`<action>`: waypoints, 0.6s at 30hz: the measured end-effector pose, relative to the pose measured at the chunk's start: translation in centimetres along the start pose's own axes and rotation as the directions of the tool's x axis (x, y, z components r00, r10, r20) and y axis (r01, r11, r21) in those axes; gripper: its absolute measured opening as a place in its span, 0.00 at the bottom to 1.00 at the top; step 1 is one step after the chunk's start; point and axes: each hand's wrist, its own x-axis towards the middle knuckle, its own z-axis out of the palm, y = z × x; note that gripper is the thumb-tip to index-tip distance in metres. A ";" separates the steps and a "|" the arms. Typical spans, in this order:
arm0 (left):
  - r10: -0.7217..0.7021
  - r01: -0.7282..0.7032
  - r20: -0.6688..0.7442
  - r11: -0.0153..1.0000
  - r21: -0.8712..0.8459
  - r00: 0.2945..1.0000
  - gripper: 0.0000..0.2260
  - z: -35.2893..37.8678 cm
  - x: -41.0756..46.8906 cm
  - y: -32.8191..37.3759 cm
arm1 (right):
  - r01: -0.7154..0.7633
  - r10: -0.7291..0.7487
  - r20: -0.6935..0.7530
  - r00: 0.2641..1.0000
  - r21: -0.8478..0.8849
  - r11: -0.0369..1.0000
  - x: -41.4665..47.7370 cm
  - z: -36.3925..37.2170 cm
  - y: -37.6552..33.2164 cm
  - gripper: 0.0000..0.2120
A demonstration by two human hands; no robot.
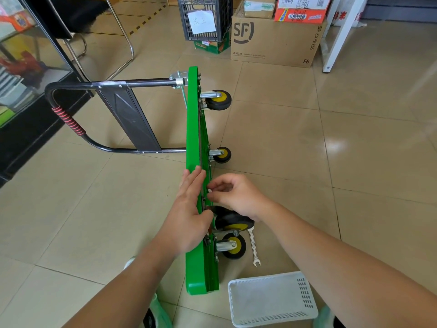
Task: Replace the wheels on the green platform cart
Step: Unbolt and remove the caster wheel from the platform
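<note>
Head view: cart [194, 138] on side on floor [331, 162], centre, wheels [218, 100] facing 3 o'clock. Left hand [189, 209]: fingers straight, steadying deck edge. Right hand [236, 197]: fingers pinch small fastener [209, 191] beside wheel [233, 221]. Cart stiff, probably heavy, tippy; hold deck rim.

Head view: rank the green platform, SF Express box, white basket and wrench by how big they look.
1. green platform, the longest by far.
2. SF Express box and white basket: they look about alike; the basket is nearer the camera, so I won't rank them.
3. wrench, the smallest.
</note>
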 end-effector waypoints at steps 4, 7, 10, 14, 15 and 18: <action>0.006 -0.006 0.005 1.000 0.008 1.000 0.39 0.0 0.0 0.0 | 0.036 -0.034 -0.073 0.997 0.027 0.999 -1.9 -1.8 -0.5 0.09; 0.003 -0.003 0.003 1.000 0.018 1.000 0.38 0.1 0.0 0.1 | 0.036 -0.031 -0.135 0.990 0.033 0.999 -4.2 -3.0 0.1 0.09; 0.000 0.000 0.003 0.999 0.033 1.000 0.38 0.1 0.0 0.2 | -0.015 0.021 -0.169 0.985 0.035 0.999 -6.6 -3.9 1.4 0.10; -0.003 0.003 0.002 0.999 0.049 1.000 0.38 0.1 0.0 0.2 | -0.114 0.131 -0.288 0.949 0.075 0.991 -9.8 -4.6 4.1 0.07; -0.003 0.003 -0.001 0.999 0.054 1.000 0.38 0.1 0.1 0.2 | -0.140 0.161 -0.313 0.936 0.090 0.986 -10.6 -4.6 4.9 0.07; -0.009 0.010 -0.014 0.998 0.057 1.000 0.37 0.1 0.0 0.2 | -0.253 0.271 -0.403 0.874 0.099 0.962 -12.9 -4.2 8.2 0.07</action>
